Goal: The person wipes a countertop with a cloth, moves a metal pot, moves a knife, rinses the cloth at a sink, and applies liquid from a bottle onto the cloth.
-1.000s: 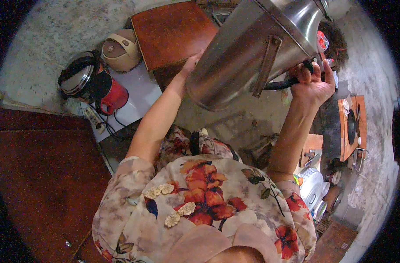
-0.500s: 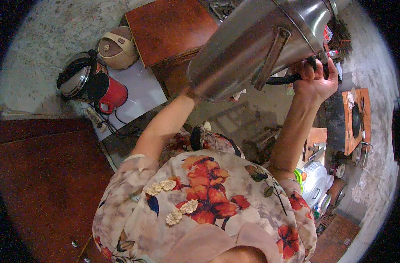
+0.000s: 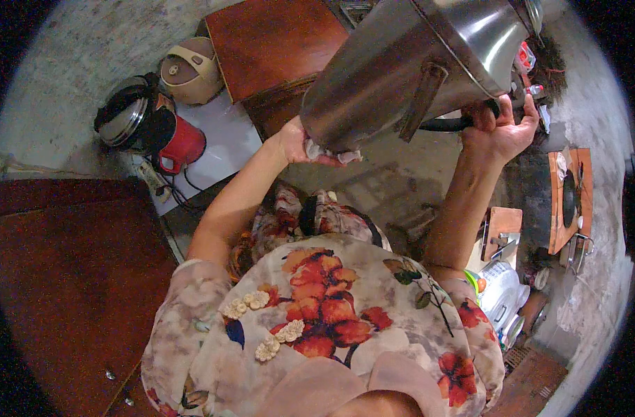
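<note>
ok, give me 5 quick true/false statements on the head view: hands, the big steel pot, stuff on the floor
1. The big steel pot is held tilted in the air. True.
2. The right hand grips the pot's dark handle. True.
3. The left hand rests on the red kettle. False: it is under the pot's base, pressing a small pale cloth against it; the red and black appliance stands apart on the floor.
4. A beige rounded cooker sits beside the red and black appliance. True.
5. The wooden table is covered with dishes. False: the part that shows is bare.
</note>
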`<state>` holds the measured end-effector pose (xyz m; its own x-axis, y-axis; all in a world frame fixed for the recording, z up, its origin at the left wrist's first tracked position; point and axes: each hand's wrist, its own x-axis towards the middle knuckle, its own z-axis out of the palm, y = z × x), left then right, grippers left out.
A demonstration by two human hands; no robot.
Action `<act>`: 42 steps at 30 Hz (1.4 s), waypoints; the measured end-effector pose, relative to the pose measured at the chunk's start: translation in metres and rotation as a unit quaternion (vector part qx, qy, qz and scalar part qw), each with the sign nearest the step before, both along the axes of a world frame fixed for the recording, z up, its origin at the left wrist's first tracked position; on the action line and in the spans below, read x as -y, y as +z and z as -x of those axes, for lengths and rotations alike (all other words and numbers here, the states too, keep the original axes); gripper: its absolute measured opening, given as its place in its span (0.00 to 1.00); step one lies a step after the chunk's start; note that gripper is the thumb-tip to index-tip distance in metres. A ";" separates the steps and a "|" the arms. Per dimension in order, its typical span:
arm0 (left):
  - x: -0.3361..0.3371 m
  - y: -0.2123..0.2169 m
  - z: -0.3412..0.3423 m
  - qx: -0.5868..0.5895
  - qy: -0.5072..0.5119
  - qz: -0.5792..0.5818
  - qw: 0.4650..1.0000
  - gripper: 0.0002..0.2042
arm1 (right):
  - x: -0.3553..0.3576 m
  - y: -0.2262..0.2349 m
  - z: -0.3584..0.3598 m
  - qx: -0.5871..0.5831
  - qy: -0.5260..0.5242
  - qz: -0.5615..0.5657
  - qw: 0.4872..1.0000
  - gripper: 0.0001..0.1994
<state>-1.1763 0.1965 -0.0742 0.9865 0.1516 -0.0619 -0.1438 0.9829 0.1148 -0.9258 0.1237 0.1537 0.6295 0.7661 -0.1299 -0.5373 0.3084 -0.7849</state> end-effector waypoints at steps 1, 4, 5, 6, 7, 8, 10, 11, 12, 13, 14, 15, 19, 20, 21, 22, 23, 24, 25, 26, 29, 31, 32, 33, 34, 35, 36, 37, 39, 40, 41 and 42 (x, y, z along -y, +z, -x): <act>0.005 -0.001 0.006 -0.030 0.031 0.000 0.999 0.27 | -0.001 -0.002 -0.001 -0.003 0.025 -0.001 1.000 0.24; -0.002 -0.030 0.038 0.011 0.019 -0.026 0.999 0.26 | -0.004 -0.004 0.007 0.017 -0.003 -0.009 1.000 0.24; -0.007 -0.033 0.051 0.045 -0.001 -0.040 0.998 0.25 | -0.005 -0.002 0.010 0.021 -0.038 0.010 0.999 0.23; -0.007 -0.038 0.064 0.063 0.039 -0.008 0.997 0.25 | -0.007 0.002 0.014 0.025 -0.072 0.030 0.997 0.23; -0.006 -0.034 0.078 0.080 0.081 0.023 0.993 0.24 | -0.009 0.001 0.018 0.027 -0.104 0.049 0.993 0.23; -0.005 -0.010 0.084 0.027 0.127 0.004 0.991 0.24 | -0.003 -0.003 0.003 0.011 -0.054 0.007 0.998 0.21; -0.004 0.023 0.101 -0.023 0.164 -0.049 0.985 0.25 | 0.001 -0.009 -0.005 0.024 -0.047 0.001 0.999 0.19; -0.002 0.029 0.105 -0.038 0.180 -0.055 0.981 0.26 | -0.001 -0.012 -0.006 0.030 -0.049 0.003 0.998 0.18; 0.001 0.034 0.108 -0.053 0.194 -0.061 0.978 0.27 | -0.002 -0.015 -0.004 0.033 -0.101 0.024 0.994 0.18; 0.001 0.037 0.111 -0.067 0.206 -0.066 0.974 0.27 | -0.001 -0.013 0.000 0.026 -0.100 0.037 0.994 0.18; 0.001 0.030 0.116 -0.035 0.209 -0.067 0.975 0.25 | 0.000 -0.011 0.003 0.018 -0.099 0.051 0.994 0.19; 0.002 0.025 0.118 -0.025 0.226 -0.051 0.973 0.24 | 0.002 -0.011 0.004 0.011 -0.100 0.064 0.993 0.19; -0.007 -0.026 0.097 -0.113 0.327 -0.032 0.938 0.22 | 0.011 -0.011 -0.007 -0.004 -0.004 0.049 0.999 0.19; -0.007 -0.034 0.089 -0.176 0.369 -0.042 0.912 0.21 | 0.007 -0.013 -0.001 -0.011 -0.018 0.054 0.998 0.19; -0.002 -0.043 0.080 -0.219 0.395 -0.063 0.890 0.20 | 0.003 -0.012 0.011 -0.018 -0.032 0.059 0.998 0.19; 0.006 -0.045 0.065 -0.256 0.417 -0.083 0.868 0.18 | 0.001 -0.010 0.021 -0.020 -0.049 0.062 0.997 0.19; 0.015 -0.043 0.048 -0.289 0.439 -0.103 0.845 0.17 | 0.001 -0.009 0.025 -0.026 -0.050 0.052 0.997 0.19; 0.026 -0.038 0.034 -0.256 0.477 -0.124 0.832 0.16 | 0.001 -0.007 0.027 -0.032 -0.047 0.041 0.998 0.19; 0.040 -0.005 0.015 -0.317 0.526 -0.118 0.780 0.16 | 0.001 -0.009 0.028 -0.041 -0.049 0.031 0.997 0.19; 0.051 -0.005 0.014 -0.404 0.517 -0.199 0.728 0.17 | 0.001 -0.009 0.030 -0.035 -0.085 0.021 0.996 0.18; 0.085 -0.020 0.009 -0.538 0.524 -0.318 0.579 0.23 | -0.003 -0.010 0.039 -0.018 -0.061 0.031 0.998 0.18; 0.109 -0.024 0.011 -0.494 0.546 -0.330 0.591 0.23 | -0.001 -0.023 0.034 -0.004 -0.022 0.029 0.999 0.17; 0.121 -0.021 0.015 -0.470 0.537 -0.288 0.639 0.22 | -0.002 -0.027 0.038 0.007 -0.041 0.041 0.998 0.17; 0.132 -0.019 0.019 -0.442 0.526 -0.244 0.684 0.22 | -0.004 -0.029 0.043 0.018 -0.058 0.053 0.997 0.16; 0.141 -0.020 0.030 -0.467 0.421 -0.292 0.721 0.19 | -0.003 -0.031 0.056 0.034 -0.054 0.048 0.997 0.15; 0.152 -0.022 0.050 -0.485 0.309 -0.333 0.747 0.17 | -0.004 -0.036 0.067 0.057 -0.042 0.050 0.996 0.13; 0.162 -0.024 0.067 -0.494 0.192 -0.368 0.764 0.17 | -0.004 -0.048 0.076 0.081 -0.031 0.052 0.995 0.11; 0.170 -0.024 0.078 -0.483 0.204 -0.283 0.803 0.16 | -0.004 -0.056 0.082 0.102 -0.020 0.053 0.993 0.09; 0.184 -0.029 0.096 -0.444 0.226 -0.110 0.860 0.15 | -0.005 -0.060 0.089 -0.007 0.110 0.048 0.993 0.08; 0.195 -0.044 0.105 -0.383 0.315 -0.067 0.866 0.14 | -0.002 -0.062 0.104 -0.018 0.117 0.058 0.991 0.10; 0.201 -0.053 0.109 -0.391 0.311 -0.096 0.861 0.15 | 0.002 -0.065 0.118 -0.025 0.121 0.070 0.990 0.11; 0.202 -0.056 0.112 -0.398 0.302 -0.126 0.857 0.15 | 0.003 -0.076 0.126 -0.026 0.145 0.052 0.988 0.11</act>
